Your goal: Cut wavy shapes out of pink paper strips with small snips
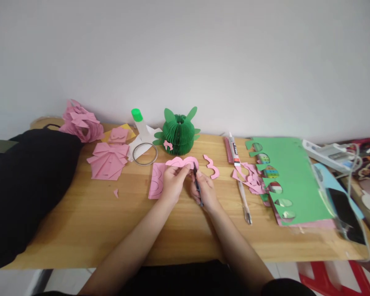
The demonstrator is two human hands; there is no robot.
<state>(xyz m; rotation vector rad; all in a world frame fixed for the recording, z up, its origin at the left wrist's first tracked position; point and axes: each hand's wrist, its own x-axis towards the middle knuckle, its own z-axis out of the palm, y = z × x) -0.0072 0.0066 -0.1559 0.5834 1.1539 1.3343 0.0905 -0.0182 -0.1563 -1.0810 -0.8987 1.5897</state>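
Note:
My left hand [173, 181] pinches a pink paper strip [181, 162] with a scalloped edge, just above the table. Closed around small dark scissors [198, 186] is my right hand [207, 190]; their tip meets the strip's right end. Whether the blades are apart is too small to tell. Partly under my left hand lies a pink sheet [156, 181] with drawn curves. A wavy pink cut-out [212, 167] rests right of the strip. Behind the hands stands a green honeycomb paper ball [179, 135] with leaf-shaped pieces and a small pink bow.
On the left are a black bag [33, 181], folded pink paper [108, 161], a glue stick [141, 123] and a tape ring [144, 154]. To the right lie a glue tube [234, 150], pink scraps [253, 179], a pen [244, 201], green sheets [299, 181] and a phone [347, 213].

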